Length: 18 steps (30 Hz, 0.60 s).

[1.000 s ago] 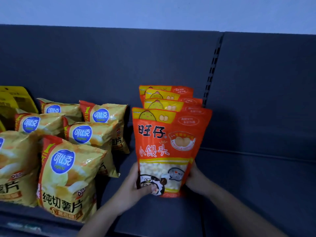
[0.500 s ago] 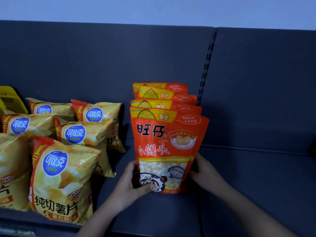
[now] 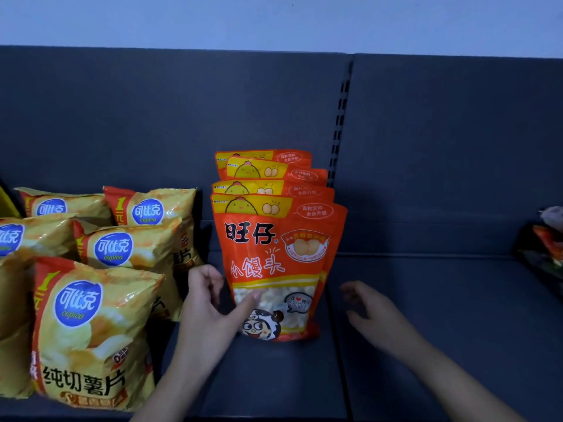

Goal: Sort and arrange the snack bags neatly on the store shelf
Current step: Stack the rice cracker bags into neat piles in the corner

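Observation:
Several orange snack pouches stand upright in a row, front to back, at the middle of the dark shelf; the front pouch [image 3: 278,263] has a clear window near its base. My left hand [image 3: 210,309] is just left of that pouch, fingers apart, its thumb resting on the window. To the pouch's right my right hand [image 3: 370,312] hovers apart from it, open and holding nothing. Yellow potato chip bags [image 3: 91,330] fill the left side in staggered rows.
The dark shelf board [image 3: 441,330] stretches bare to the right of the pouches. A slotted upright [image 3: 339,123] divides the back panel behind them. At the far right edge sits a dark package with red print [image 3: 548,245], partly cut off.
Both hands have let go of the front orange pouch: the right hand pulled away to the right, the left opened and slid up beside it. The pouch stands by itself.

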Tool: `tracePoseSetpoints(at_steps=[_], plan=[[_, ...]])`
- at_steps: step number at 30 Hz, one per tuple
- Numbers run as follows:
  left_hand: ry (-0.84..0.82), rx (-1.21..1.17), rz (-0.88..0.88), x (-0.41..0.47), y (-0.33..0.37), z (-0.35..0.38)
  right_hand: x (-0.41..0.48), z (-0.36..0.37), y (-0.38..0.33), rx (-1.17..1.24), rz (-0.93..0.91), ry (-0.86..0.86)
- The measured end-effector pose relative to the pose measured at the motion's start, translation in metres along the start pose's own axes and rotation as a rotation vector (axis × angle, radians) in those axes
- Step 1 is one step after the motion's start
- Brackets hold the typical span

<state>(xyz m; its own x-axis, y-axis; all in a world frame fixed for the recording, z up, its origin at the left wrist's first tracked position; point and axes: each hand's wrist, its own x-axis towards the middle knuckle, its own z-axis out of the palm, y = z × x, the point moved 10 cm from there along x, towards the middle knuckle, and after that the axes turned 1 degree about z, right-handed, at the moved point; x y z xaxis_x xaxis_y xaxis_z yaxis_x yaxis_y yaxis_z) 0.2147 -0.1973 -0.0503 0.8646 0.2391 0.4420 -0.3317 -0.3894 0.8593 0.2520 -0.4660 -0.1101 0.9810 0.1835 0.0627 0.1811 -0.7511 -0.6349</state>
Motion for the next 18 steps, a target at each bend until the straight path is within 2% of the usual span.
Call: tracePoseSetpoints(at_steps=[2, 3, 5, 8, 11, 16, 18], plan=[[0.028, 0.059, 0.156, -0.009, 0.029, 0.006, -0.007, -0.004, 0.000, -0.103, -0.004, 0.006], [-0.024, 0.082, 0.226, -0.015, 0.040, 0.018, -0.012, -0.006, 0.001, -0.156, 0.002, 0.007], [-0.228, 0.135, 0.374, -0.030, 0.060, 0.056, -0.021, -0.011, 0.001, -0.271, 0.011, 0.001], [-0.651, 0.311, 0.581, -0.064, 0.077, 0.125, -0.034, -0.021, 0.004, -0.457, 0.006, -0.027], [-0.840, 0.550, 0.603, -0.085, 0.077, 0.168, -0.053, -0.042, 0.019, -0.645, 0.013, -0.049], [-0.912, 0.700, 0.544, -0.107, 0.079, 0.222, -0.096, -0.096, 0.055, -0.714, 0.068, -0.002], [-0.915, 0.693, 0.536, -0.119, 0.088, 0.245, -0.119, -0.120, 0.075, -0.701, 0.087, 0.024]])
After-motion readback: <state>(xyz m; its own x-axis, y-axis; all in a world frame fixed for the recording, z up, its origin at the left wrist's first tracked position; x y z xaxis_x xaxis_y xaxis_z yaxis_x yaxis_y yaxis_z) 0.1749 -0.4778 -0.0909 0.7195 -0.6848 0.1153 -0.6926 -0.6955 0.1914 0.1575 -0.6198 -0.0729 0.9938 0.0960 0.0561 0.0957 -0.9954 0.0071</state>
